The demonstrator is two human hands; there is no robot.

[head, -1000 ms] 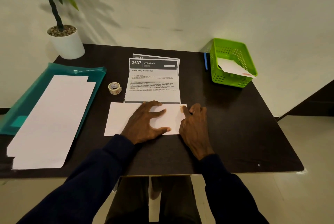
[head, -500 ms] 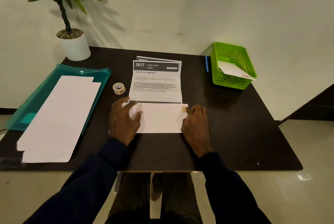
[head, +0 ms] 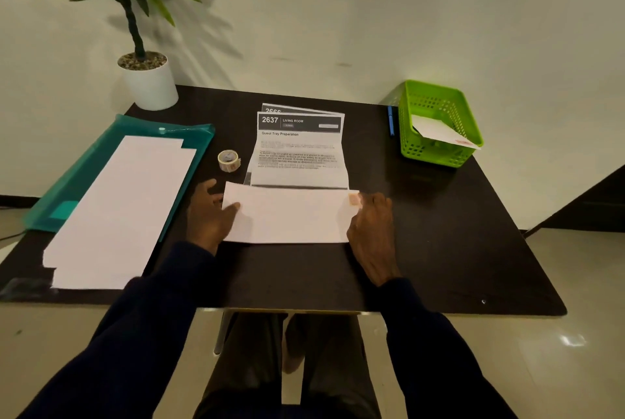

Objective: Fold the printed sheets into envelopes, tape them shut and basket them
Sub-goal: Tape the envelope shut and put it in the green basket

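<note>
– Dark matte desk point(head: 439, 232), plain pale wall behind. Where is the envelope point(head: 291, 215)?
– Flat between both hands. The left hand point(head: 206, 215) pinches its left end, thumb on top. The right hand point(head: 372, 229) lies at its right end, fingertips by a tan tape patch point(head: 354, 198); whether it grips, I cannot tell.
– How will it handle?
– Light, thin and floppy, I judge, and smooth enough to slide. Best taken by both short ends, so it neither sags nor reopens.
– And nearby?
– Printed sheets point(head: 299, 154) just beyond the hands, a tape roll point(head: 229, 160) beyond the left hand, a perforated green plastic basket point(head: 426, 154) well beyond the right hand.
</note>
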